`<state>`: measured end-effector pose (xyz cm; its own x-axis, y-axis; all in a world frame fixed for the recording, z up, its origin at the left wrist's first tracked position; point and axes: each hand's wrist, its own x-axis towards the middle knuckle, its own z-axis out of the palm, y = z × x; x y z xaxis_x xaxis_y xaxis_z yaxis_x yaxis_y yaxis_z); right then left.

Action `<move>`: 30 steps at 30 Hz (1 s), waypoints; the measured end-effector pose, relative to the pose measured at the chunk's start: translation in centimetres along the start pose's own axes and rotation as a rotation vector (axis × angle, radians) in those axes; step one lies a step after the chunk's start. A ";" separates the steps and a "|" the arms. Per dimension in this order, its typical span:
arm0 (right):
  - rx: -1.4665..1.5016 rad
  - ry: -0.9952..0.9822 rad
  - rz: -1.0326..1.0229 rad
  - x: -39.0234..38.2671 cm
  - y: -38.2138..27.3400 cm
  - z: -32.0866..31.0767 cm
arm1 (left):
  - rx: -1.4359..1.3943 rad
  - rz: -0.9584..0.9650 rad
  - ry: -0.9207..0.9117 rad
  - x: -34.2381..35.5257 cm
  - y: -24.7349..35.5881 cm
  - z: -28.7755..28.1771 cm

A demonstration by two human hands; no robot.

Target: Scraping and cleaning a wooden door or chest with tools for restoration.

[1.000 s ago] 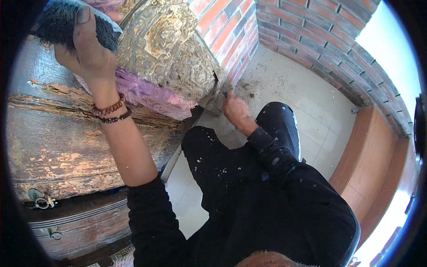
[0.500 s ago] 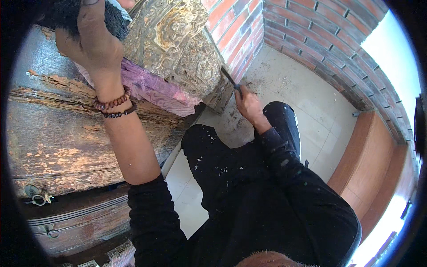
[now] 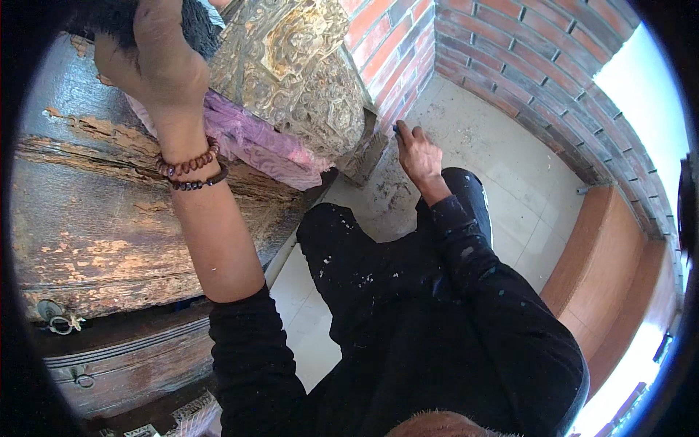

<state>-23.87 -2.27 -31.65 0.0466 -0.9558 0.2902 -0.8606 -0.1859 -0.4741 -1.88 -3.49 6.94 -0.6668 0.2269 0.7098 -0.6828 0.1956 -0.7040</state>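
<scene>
My right hand (image 3: 420, 154) is closed round a slim dark-handled tool (image 3: 397, 130), just right of a carved, weathered wooden block (image 3: 306, 87). The tool's blade can hardly be made out. My left hand (image 3: 164, 65) reaches to the upper left, beside the carved block and against a shaggy black mass (image 3: 105, 22). Its fingers run past the top edge, so their grip is hidden. A purple patterned cloth (image 3: 251, 142) lies under the block, on a worn wooden furniture top (image 3: 109, 211) with flaking paint.
Drawers with ring pulls (image 3: 85, 380) are at the lower left. Brick walls (image 3: 524, 62) meet in a corner beyond a tiled floor (image 3: 502, 189) strewn with debris. A brown wooden ledge (image 3: 601, 255) runs along the right. My black-trousered knees (image 3: 328, 226) are close to the block.
My right hand has moved slightly right and up, away from the block's side, with the tool; its blade no longer shows plainly. My left hand has shifted a little to the right.
</scene>
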 end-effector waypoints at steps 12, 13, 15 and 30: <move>0.329 0.007 -0.082 3.3 2.2 -1.8 | 0.041 0.144 0.080 -6.2 -12.6 2.4; 0.291 -0.013 -0.126 3.0 2.8 0.2 | 0.032 0.122 0.052 -6.0 -12.7 1.4; 0.210 0.003 -0.144 4.1 4.4 0.6 | -0.005 0.050 0.064 -6.6 -11.6 3.8; 0.388 -0.175 -0.012 -2.3 -2.2 2.0 | -0.138 0.073 0.040 -4.9 -11.7 0.2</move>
<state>-21.03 -0.10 -32.97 0.1699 -0.9711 0.1676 -0.6067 -0.2371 -0.7587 9.38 -7.10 11.69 -0.6990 0.2827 0.6568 -0.5833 0.3059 -0.7524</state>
